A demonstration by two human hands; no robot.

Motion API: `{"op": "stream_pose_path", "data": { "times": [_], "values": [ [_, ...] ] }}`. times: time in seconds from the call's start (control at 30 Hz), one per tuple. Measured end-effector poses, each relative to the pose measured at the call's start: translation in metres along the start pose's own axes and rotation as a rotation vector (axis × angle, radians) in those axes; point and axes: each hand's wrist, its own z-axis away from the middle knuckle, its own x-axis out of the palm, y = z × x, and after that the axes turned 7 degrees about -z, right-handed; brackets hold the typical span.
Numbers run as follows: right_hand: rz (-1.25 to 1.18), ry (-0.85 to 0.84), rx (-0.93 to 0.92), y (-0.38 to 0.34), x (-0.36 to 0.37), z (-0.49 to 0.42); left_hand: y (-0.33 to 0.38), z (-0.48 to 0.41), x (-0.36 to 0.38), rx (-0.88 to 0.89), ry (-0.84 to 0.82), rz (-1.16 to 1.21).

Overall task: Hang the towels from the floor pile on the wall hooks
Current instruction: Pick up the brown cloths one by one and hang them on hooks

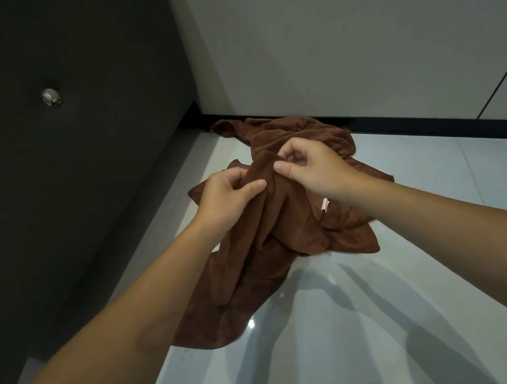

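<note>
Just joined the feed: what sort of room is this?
Likely a bathroom or changing room: glossy pale floor tiles, a metal hook on the dark wall, brown towels heaped by the baseboard.

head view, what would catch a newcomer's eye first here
The left hand and right hand meet at centre frame, both pinching a bunched brown towel whose lower end trails on the glossy white floor. A small metal hook sits on the dark wall, upper left.
</note>
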Motion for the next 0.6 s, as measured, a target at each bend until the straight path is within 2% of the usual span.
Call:
{"op": "stream_pose_path", "data": {
  "times": [0.1, 0.23, 0.33, 0.4, 0.6],
  "values": [
    [0.031, -0.144, -0.016, -0.004, -0.004, 0.003, 0.004, -0.004, 0.003, 0.048, -0.015, -0.086],
    [0.181, 0.027, -0.127, -0.007, -0.008, -0.002, 0.009, 0.001, 0.007, 0.065, -0.073, -0.068],
    [0.155, 0.201, -0.073, -0.004, -0.022, -0.007, 0.006, 0.009, 0.006, -0.03, -0.212, 0.007],
    [0.149, 0.295, -0.008, 0.003, -0.038, -0.011, -0.001, 0.012, 0.003, -0.107, -0.306, -0.057],
    [0.204, 0.463, 0.111, 0.023, -0.073, -0.008, -0.028, 0.011, -0.02, -0.235, -0.432, -0.271]
  ]
}}
